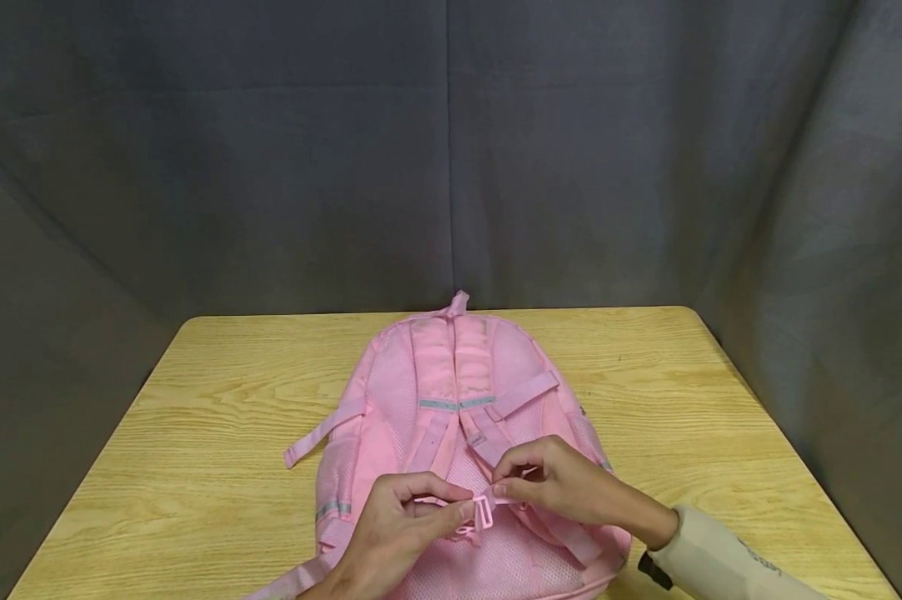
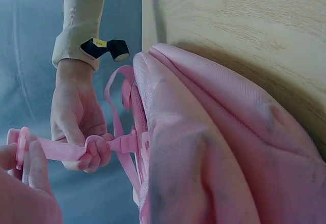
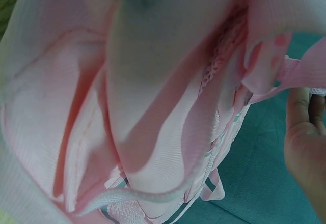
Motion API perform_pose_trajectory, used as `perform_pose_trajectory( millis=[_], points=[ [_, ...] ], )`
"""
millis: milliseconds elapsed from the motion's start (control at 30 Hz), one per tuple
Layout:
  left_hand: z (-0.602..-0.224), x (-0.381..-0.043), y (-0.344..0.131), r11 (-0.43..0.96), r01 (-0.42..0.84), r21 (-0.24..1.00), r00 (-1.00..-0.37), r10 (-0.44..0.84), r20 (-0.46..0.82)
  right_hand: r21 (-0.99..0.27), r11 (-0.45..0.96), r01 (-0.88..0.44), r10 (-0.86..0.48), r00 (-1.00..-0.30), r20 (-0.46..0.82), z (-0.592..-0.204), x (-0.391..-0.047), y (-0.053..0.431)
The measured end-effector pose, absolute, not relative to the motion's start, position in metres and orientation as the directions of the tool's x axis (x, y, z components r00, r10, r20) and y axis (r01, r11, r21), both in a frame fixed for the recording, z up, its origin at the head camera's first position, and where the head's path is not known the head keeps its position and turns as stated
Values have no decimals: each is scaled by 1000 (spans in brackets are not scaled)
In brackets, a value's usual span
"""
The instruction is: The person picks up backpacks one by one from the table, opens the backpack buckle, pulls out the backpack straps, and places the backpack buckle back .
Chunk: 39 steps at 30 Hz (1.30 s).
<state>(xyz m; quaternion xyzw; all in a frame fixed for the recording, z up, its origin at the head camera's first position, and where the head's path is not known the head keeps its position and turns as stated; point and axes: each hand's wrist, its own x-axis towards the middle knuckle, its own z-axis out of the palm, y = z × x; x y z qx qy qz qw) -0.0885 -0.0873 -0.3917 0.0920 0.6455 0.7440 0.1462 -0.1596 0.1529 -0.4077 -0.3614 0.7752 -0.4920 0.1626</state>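
Observation:
A pink backpack (image 1: 391,442) lies on the table with its shoulder-strap side up. Over its lower part, my left hand (image 1: 398,521) pinches a pink plastic strap buckle (image 1: 484,512) between thumb and fingers. My right hand (image 1: 556,479) pinches the pink webbing strap (image 2: 61,149) just to the buckle's right. In the left wrist view the strap runs between both hands, held above the bag, with the buckle (image 2: 21,147) at the left hand's fingertips. The right wrist view is mostly filled by the backpack's pink fabric (image 3: 158,96).
The bag rests on a light wooden table (image 1: 218,408). A loose strap end (image 1: 308,442) sticks out over the table on the left. Another strap (image 1: 526,396) lies across the upper right of the bag. Dark grey curtains (image 1: 308,167) surround the table.

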Motion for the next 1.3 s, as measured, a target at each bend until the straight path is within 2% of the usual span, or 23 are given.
perform_pose_trajectory(
  millis=[400,667,867,1100,1300],
  points=[
    [-391,-88,-87,-98,-125,987,-950,298,-90,-879,251,-406,-720,-685,111,-407,-162,156],
    [-392,-88,-89,-136,-82,987,-943,332,-33,-870,293,-396,-701,-708,86,-409,-164,157],
    [-394,-91,-92,-101,-99,990,-937,345,-58,-854,328,-405,-677,-731,87,-408,-162,156],
    [-397,-95,-93,-7,-79,997,-944,322,-72,-717,418,-558,-637,-743,206,-415,-163,155],
    [-409,-103,-95,121,54,991,-955,296,16,-551,484,-680,-630,-708,319,-421,-162,154]
  ],
)
